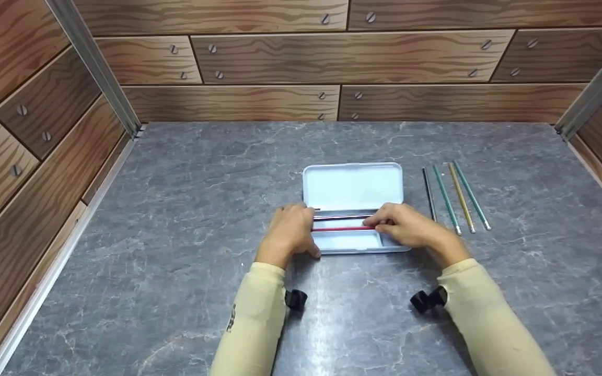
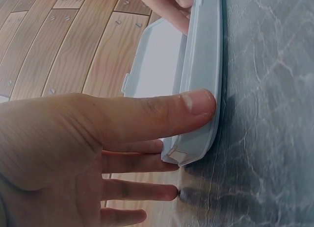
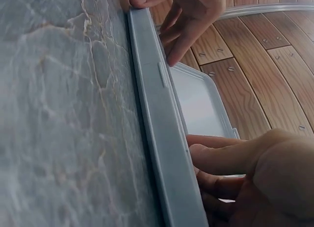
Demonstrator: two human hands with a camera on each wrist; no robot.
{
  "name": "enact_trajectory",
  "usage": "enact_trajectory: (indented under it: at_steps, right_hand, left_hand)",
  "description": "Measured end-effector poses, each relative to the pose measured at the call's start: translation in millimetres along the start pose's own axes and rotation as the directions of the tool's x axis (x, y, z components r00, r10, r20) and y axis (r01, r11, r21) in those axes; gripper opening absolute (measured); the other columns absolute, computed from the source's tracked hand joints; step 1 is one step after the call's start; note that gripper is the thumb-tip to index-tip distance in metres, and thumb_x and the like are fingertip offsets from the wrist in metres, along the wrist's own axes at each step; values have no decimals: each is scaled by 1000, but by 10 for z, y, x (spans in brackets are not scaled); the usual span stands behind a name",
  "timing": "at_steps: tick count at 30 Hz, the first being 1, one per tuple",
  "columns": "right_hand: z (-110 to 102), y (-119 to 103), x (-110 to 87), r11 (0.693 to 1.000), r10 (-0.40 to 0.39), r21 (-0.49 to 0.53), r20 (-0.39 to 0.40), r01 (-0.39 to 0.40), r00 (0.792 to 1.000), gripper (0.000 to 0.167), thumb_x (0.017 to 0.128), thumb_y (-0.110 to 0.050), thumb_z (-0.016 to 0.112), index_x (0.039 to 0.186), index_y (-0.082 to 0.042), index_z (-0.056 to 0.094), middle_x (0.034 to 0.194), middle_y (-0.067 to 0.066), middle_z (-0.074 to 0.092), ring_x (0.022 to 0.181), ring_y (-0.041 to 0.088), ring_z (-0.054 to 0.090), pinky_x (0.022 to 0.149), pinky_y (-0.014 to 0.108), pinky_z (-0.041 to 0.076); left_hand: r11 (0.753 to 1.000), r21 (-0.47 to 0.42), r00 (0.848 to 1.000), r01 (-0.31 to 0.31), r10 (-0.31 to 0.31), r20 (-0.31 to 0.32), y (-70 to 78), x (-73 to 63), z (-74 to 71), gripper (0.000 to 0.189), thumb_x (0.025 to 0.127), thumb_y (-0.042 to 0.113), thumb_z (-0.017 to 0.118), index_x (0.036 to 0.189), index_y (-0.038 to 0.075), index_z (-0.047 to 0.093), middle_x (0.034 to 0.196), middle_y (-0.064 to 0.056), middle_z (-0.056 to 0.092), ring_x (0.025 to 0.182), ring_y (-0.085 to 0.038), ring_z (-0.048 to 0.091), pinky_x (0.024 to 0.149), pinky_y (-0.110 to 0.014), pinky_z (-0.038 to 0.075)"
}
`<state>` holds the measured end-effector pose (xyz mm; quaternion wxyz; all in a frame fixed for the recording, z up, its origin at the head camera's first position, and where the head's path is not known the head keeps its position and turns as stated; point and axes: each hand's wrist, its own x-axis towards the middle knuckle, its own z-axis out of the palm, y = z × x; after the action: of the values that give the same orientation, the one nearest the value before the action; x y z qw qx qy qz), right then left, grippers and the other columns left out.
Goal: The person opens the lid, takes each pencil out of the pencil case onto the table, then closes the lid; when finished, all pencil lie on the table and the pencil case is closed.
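A pale blue-white pencil case [image 1: 353, 187] lies open on the table, its lid tipped back. My left hand [image 1: 289, 230] holds the left end; in the left wrist view the thumb [image 2: 196, 103] presses the front wall, with fingers around the corner. A red pencil [image 1: 336, 228] runs lengthwise over the case's tray, and my right hand [image 1: 409, 224] pinches it near its right end. Behind it a dark pencil [image 1: 340, 216] lies inside. The right fingertips [image 3: 198, 153] are partly hidden behind the front wall in the right wrist view.
To the right of the case lie a black pencil [image 1: 429, 193], a green pencil [image 1: 446, 198], a yellow pencil [image 1: 461, 197] and another green pencil [image 1: 472, 195], roughly side by side. Wood-patterned walls [image 1: 353, 57] enclose the grey marbled table [image 1: 201, 198].
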<state>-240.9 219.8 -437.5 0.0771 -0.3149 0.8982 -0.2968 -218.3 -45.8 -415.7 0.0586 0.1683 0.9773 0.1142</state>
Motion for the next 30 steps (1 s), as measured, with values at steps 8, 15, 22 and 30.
enact_trajectory:
  at_steps: [8, 15, 22, 30]
  right_hand:
    - [2, -36, 12, 1000, -13, -5, -6, 13, 1000, 29, 89, 8, 60, 110, -2, 77, 97, 13, 73, 87, 18, 61, 75, 29, 48]
    - [2, -19, 4, 999, -21, 25, -24, 21, 1000, 28, 88, 10, 60, 108, -1, 77, 94, 13, 72, 86, 17, 59, 75, 27, 48]
    - [-77, -5, -31, 998, 43, 53, -38, -41, 998, 27, 90, 8, 60, 110, 0, 76, 102, 17, 74, 95, 22, 64, 83, 30, 51]
    - [-380, 81, -184, 973, 148, 199, -136, -120, 979, 28, 94, 4, 59, 120, 3, 71, 107, 24, 72, 84, 9, 60, 73, 19, 50]
  left_hand:
    - [1000, -17, 1000, 4, -4, -1, -5, 1, 1, 65, 58, 32, 97, 111, 4, 71, 113, -11, 70, 112, -33, 63, 104, -49, 45]
    - [1000, -16, 1000, -1, 1, -3, -6, 3, 8, 65, 58, 32, 97, 111, 5, 70, 113, -11, 69, 113, -33, 62, 104, -49, 45]
    - [1000, -23, 1000, 0, 0, 2, 0, 1, -5, 65, 58, 31, 98, 110, 4, 71, 114, -11, 69, 114, -33, 62, 105, -49, 45]
    - [1000, -17, 1000, 14, -14, 17, 7, -4, -9, 60, 59, 31, 98, 106, 5, 71, 112, -10, 69, 114, -32, 61, 107, -49, 43]
